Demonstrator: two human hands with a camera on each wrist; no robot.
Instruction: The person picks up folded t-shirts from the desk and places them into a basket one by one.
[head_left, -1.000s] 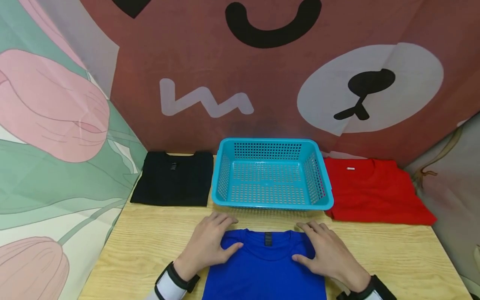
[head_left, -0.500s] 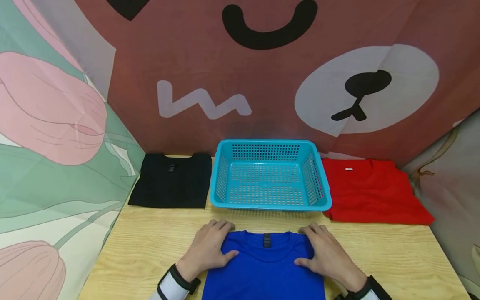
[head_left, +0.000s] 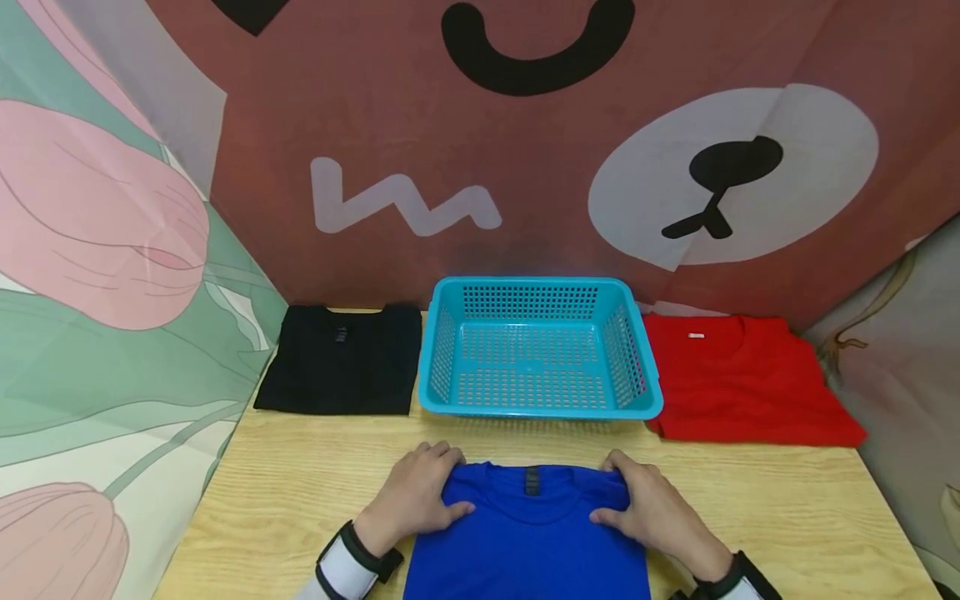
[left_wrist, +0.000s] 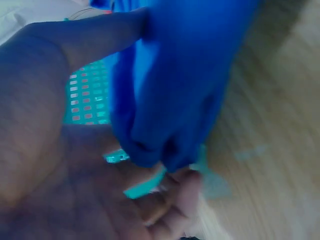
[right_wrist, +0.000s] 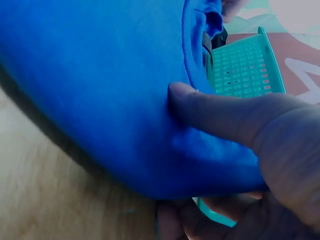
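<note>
A folded blue T-shirt (head_left: 528,546) lies at the near side of the wooden table, its collar and dark neck label facing away from me. My left hand (head_left: 417,493) grips its left shoulder, and my right hand (head_left: 662,510) grips the right one. Both thumbs press on top of the fabric. In the left wrist view the fingers (left_wrist: 170,205) curl at the underside of the blue cloth (left_wrist: 175,90). The right wrist view has the thumb (right_wrist: 215,112) on the cloth near the collar, with the other fingers partly hidden below it.
Just beyond the shirt stands a blue-green plastic basket (head_left: 540,412) with nothing in it. A folded black T-shirt (head_left: 341,367) lies left of the basket, a folded red T-shirt (head_left: 738,387) right of it. Printed cloth (head_left: 555,192) hangs behind the table (head_left: 300,475).
Both hands have settled onto the shirt's shoulders, and the fingers have closed round its far edge. The basket and the other shirts stay put; the view shifts slightly.
</note>
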